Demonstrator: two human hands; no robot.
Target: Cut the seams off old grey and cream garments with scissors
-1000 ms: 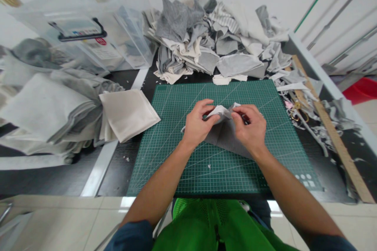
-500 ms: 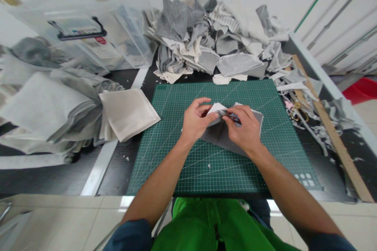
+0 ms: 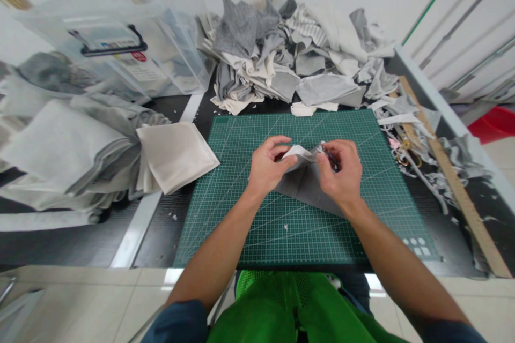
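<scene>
Over the middle of a green cutting mat (image 3: 241, 209), both my hands hold a small grey piece of fabric (image 3: 301, 185). My left hand (image 3: 267, 169) pinches its pale upper left edge. My right hand (image 3: 340, 171) grips the upper right edge, with a small dark tool between its fingers; what that tool is I cannot tell. The lower part of the fabric lies on the mat between my wrists.
A heap of grey and white fabric scraps (image 3: 289, 53) fills the back. A clear plastic box (image 3: 116, 37) stands back left. Folded cloth (image 3: 60, 150) and a cream square stack (image 3: 175, 153) lie left. A wooden ruler (image 3: 454, 182) and scissors (image 3: 406, 153) lie right.
My right hand lowered toward the left and spread the fabric's right corner flat, then rose back up and gathered that edge again. My left hand hardly moved.
</scene>
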